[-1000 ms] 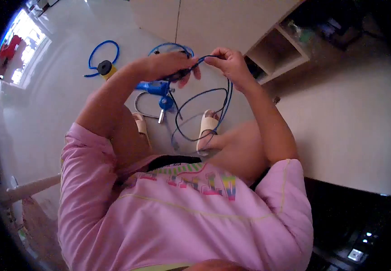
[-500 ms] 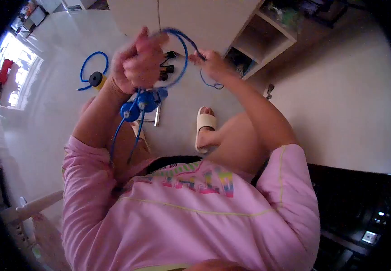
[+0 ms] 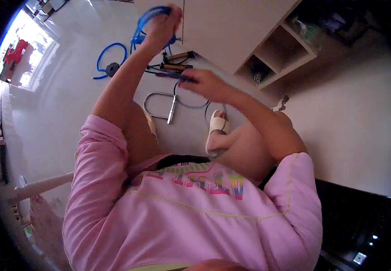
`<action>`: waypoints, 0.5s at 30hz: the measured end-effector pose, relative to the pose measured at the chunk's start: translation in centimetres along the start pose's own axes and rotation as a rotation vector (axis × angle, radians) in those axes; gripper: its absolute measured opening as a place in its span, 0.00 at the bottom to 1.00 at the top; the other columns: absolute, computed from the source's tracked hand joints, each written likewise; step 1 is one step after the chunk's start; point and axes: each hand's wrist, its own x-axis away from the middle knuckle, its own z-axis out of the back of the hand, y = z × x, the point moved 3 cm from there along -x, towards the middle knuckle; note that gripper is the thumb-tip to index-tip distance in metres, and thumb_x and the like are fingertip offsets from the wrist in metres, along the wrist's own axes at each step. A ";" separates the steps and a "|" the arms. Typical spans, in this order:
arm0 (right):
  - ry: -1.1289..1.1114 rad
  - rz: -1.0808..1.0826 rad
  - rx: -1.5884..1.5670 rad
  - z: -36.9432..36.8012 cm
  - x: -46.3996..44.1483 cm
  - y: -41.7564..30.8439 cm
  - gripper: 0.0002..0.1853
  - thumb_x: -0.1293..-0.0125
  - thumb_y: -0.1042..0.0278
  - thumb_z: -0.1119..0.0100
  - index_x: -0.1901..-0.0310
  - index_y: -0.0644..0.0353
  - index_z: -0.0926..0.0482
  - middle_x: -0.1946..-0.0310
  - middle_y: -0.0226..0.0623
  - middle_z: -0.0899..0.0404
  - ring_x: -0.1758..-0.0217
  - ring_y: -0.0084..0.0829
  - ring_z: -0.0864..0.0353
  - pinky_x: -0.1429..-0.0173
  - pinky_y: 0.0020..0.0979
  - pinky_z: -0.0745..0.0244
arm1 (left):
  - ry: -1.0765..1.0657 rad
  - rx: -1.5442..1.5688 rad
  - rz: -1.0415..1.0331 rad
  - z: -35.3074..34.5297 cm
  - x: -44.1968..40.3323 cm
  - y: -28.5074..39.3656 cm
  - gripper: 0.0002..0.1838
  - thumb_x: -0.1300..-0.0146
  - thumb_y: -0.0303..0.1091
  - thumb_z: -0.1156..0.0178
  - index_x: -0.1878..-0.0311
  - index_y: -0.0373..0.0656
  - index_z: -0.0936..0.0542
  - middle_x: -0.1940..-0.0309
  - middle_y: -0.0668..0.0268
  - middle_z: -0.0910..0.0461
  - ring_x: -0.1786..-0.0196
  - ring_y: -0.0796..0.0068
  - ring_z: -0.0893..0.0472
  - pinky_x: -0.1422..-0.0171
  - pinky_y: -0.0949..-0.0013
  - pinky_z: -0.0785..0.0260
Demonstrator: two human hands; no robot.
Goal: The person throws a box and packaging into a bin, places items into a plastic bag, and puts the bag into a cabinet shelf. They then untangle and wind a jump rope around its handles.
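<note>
My left hand [image 3: 163,31], reaching far forward, is closed around a looped blue cable [image 3: 143,25]. Blue blocks on the cable show beneath that hand, partly hidden. My right hand [image 3: 207,85] is closed on a thin dark stick-like piece [image 3: 176,76] pointing left; blur hides its exact kind. A thin cord loops near this hand, and I cannot tell whether it joins the piece. Just beyond, yellow-and-black handles [image 3: 177,58] lie on the floor. A silver U-shaped lock [image 3: 170,115] lies nearer to me. Left of my forearm, another blue cable [image 3: 99,58] curls beside a dark round knob [image 3: 112,69].
A pale cabinet [image 3: 222,31] stands ahead, with an open cubby shelf [image 3: 290,47] at right. My sandalled foot [image 3: 218,126] is on the glossy floor [image 3: 69,113]. A white rail [image 3: 46,185] is at lower left and a black unit [image 3: 353,212] at lower right.
My left hand has moved forward with the blue cable. My right hand has moved down, away from that cable, and holds a dark piece. The U-shaped lock shows more fully.
</note>
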 end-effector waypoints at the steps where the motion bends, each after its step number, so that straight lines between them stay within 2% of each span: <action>1: -0.042 -0.053 -0.031 0.4 0.0 0.8 0.16 0.41 0.56 0.48 0.56 0.57 0.28 0.72 0.35 0.25 0.71 0.24 0.29 0.64 0.27 0.33 | -0.107 -0.113 0.051 -0.8 0.4 -0.7 0.19 0.35 0.47 0.58 0.75 0.44 0.33 0.86 0.73 0.42 0.80 0.79 0.40 0.73 0.74 0.45; 3: -0.128 -0.162 -0.099 0.5 0.6 2.1 0.17 0.40 0.56 0.49 0.54 0.57 0.28 0.69 0.40 0.24 0.68 0.31 0.26 0.62 0.31 0.32 | -0.098 0.280 0.153 -1.6 0.5 -1.9 0.19 0.35 0.48 0.58 0.76 0.45 0.34 0.85 0.72 0.41 0.79 0.78 0.40 0.71 0.74 0.45; 4: -0.273 -0.205 -0.011 -0.9 1.3 2.4 0.16 0.39 0.56 0.50 0.55 0.57 0.28 0.67 0.42 0.25 0.66 0.35 0.26 0.60 0.33 0.32 | -0.092 0.471 0.204 -1.9 0.2 -2.5 0.19 0.36 0.49 0.57 0.76 0.45 0.35 0.85 0.71 0.41 0.78 0.78 0.40 0.70 0.74 0.44; 5: -0.415 -0.245 0.077 -3.1 2.2 2.6 0.16 0.39 0.56 0.51 0.55 0.58 0.29 0.66 0.44 0.25 0.63 0.39 0.26 0.58 0.35 0.33 | -0.288 1.021 0.172 -1.0 -1.4 -2.7 0.17 0.36 0.46 0.56 0.77 0.45 0.37 0.83 0.71 0.40 0.77 0.77 0.39 0.68 0.74 0.44; 6: -0.555 -0.280 0.166 -5.2 3.2 2.9 0.15 0.38 0.56 0.53 0.56 0.58 0.29 0.64 0.45 0.25 0.61 0.43 0.26 0.57 0.38 0.33 | -0.312 1.207 0.180 -0.2 -2.0 -2.6 0.17 0.36 0.45 0.56 0.76 0.45 0.36 0.82 0.70 0.39 0.77 0.77 0.38 0.68 0.74 0.43; 8: -0.629 -0.349 0.161 -8.4 5.7 4.3 0.13 0.38 0.59 0.54 0.58 0.59 0.32 0.65 0.49 0.26 0.62 0.50 0.26 0.60 0.45 0.33 | -0.263 1.392 0.192 0.9 -2.1 -1.9 0.16 0.36 0.45 0.56 0.74 0.44 0.35 0.82 0.68 0.38 0.76 0.75 0.37 0.68 0.73 0.42; 12: -0.556 -0.295 0.112 -9.3 5.6 4.3 0.13 0.36 0.58 0.58 0.59 0.58 0.33 0.70 0.49 0.26 0.66 0.52 0.27 0.61 0.45 0.34 | -0.151 1.338 0.117 1.2 -2.1 -1.8 0.15 0.36 0.44 0.57 0.70 0.42 0.32 0.80 0.65 0.34 0.75 0.73 0.34 0.68 0.70 0.40; 15: -0.525 -0.259 0.104 -7.5 3.4 0.9 0.12 0.37 0.58 0.58 0.61 0.58 0.33 0.73 0.49 0.26 0.68 0.52 0.27 0.63 0.45 0.34 | 0.014 0.847 -0.049 0.6 -2.6 -1.8 0.15 0.36 0.43 0.57 0.67 0.40 0.30 0.78 0.62 0.32 0.75 0.71 0.32 0.67 0.69 0.39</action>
